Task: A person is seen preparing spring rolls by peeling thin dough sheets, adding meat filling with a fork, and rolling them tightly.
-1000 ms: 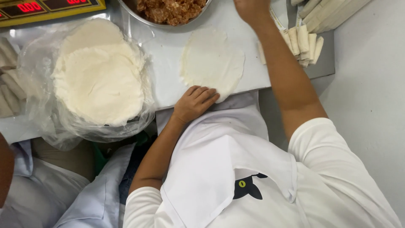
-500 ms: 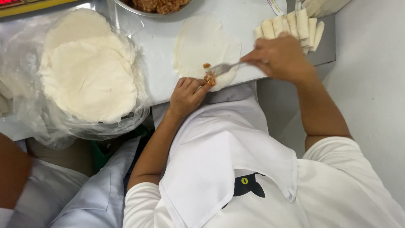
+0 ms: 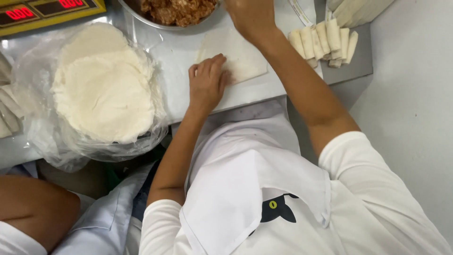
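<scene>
The left hand (image 3: 206, 80) lies flat and loose on the folded wrapper (image 3: 238, 59). The right hand (image 3: 249, 16) is cut off at the top, so its grip can't be told.

1. The wrapper (image 3: 240, 59) was a thin, pale white sheet of dough lying flat on the white work surface, near its front edge.
2. It was folded over: the right and near edges ran straight and met in a corner, so it looked roughly rectangular.
3. Its left part sat beneath the left hand (image 3: 206, 82), whose fingers pressed flat on it.
4. Its far edge lay under the right hand (image 3: 250, 16), which reached across toward the far side.
</scene>
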